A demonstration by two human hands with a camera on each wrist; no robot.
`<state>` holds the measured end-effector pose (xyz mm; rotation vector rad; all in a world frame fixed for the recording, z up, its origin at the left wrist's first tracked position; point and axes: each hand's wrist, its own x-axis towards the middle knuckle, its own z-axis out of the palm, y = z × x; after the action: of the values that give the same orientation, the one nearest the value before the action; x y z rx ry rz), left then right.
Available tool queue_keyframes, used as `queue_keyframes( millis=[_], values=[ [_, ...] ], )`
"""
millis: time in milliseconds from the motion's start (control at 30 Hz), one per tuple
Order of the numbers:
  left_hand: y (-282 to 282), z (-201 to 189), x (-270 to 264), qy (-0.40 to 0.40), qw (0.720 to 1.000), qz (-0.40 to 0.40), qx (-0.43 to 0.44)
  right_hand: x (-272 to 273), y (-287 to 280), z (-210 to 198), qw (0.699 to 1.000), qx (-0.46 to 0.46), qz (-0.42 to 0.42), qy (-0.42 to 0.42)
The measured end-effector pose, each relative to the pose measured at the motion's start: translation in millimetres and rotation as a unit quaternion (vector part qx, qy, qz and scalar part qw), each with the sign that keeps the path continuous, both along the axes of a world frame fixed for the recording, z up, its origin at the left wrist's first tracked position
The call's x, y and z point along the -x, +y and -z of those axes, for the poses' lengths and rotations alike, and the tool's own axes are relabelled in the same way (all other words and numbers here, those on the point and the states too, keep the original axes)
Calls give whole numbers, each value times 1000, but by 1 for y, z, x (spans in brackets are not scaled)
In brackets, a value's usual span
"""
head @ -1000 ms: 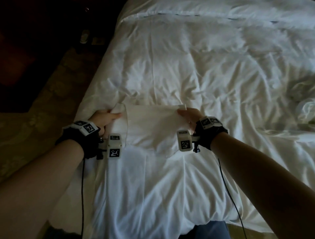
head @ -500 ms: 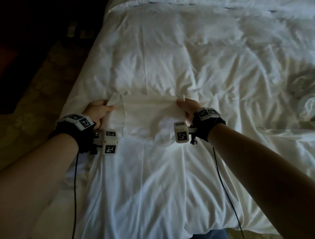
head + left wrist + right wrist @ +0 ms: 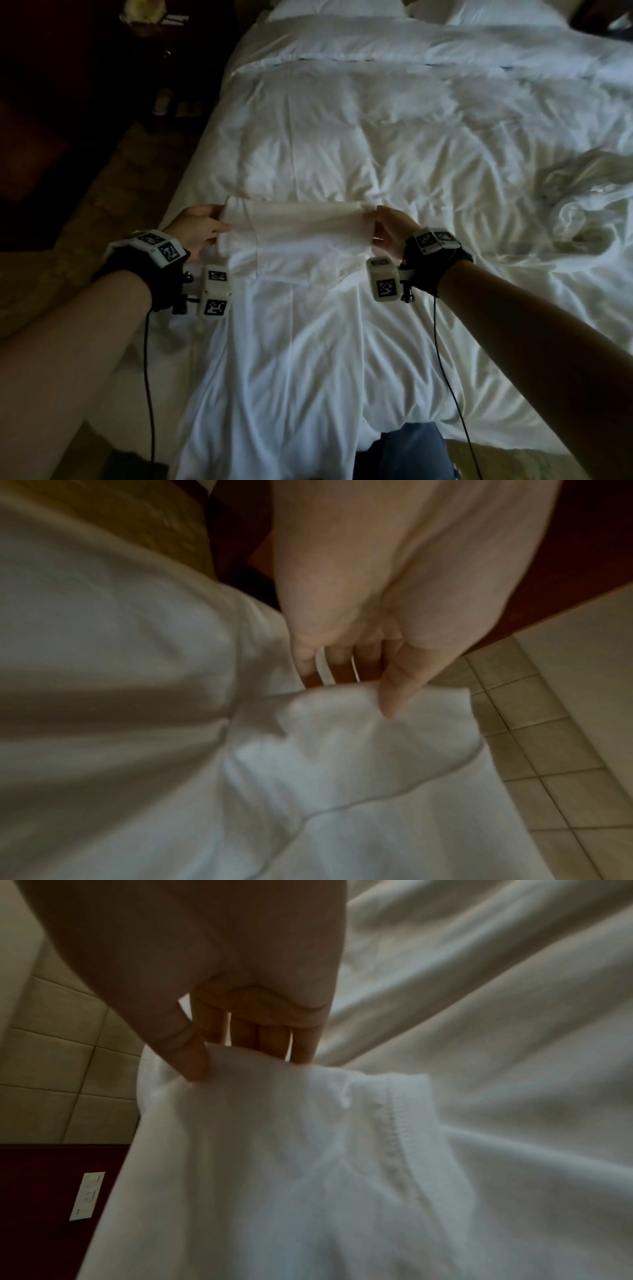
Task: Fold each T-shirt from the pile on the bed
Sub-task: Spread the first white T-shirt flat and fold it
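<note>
**White T-shirt lifted by both hands above the bed**

Head view: a white cotton T-shirt [image 3: 301, 240] stretched between two hands above the near part of a wide bed covered in a rumpled white duvet [image 3: 376, 137]. Left hand [image 3: 197, 228] pinching the shirt's left end, right hand [image 3: 390, 229] pinching the right end, top edge pulled taut and level between them. Lower part of the shirt drooping onto the duvet, a folded layer visible under the raised edge. Black wrist straps with white marker blocks on both forearms, thin black cables trailing down. A loose heap of crumpled white cloth [image 3: 589, 202] well apart at the bed's right edge. White pillows [image 3: 342, 10] at the head of the bed. Dark patterned floor [image 3: 85, 212] to the left.

Left wrist view: left hand [image 3: 377, 601] from behind, thumb [image 3: 394, 693] pressed on top of a folded white corner of the T-shirt [image 3: 342, 750], fingers curled beneath it; grip closed on the cloth. Padded beige wall panels [image 3: 548, 750] at the right.

Right wrist view: right hand [image 3: 222, 974] with thumb [image 3: 188, 1056] on the near face of the T-shirt [image 3: 274, 1177] and fingers behind, pinching the fabric's upper edge. Stitched hem [image 3: 397, 1123] running down just right of the grip. Duvet [image 3: 496, 988] behind; white wall switch [image 3: 87, 1196] low at the left.
</note>
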<state>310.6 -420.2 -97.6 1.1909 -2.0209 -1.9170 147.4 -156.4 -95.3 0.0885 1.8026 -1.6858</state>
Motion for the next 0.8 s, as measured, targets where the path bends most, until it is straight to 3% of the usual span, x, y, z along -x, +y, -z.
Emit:
queue_keyframes(
  millis=[233, 467, 533, 600, 667, 800],
  values=[
    [17, -6, -48, -20, 992, 51, 112, -48, 34, -10, 999, -5, -47, 22],
    [31, 16, -88, -60, 975, 99, 189, -84, 50, 19, 994, -73, -79, 18],
    [32, 26, -95, -75, 968, 115, 208, -94, 52, 25, 988, -93, -123, 6],
    [32, 32, -100, -97, 965, 115, 215, -94, 53, 29, 970, -85, -229, -14],
    [32, 36, -100, -113, 965, 103, 215, -90, 51, 33, 966, -95, -236, -39],
    [30, 37, -88, -116, 963, 52, 238, -79, 38, 31, 965, -185, -118, 143]
  ],
)
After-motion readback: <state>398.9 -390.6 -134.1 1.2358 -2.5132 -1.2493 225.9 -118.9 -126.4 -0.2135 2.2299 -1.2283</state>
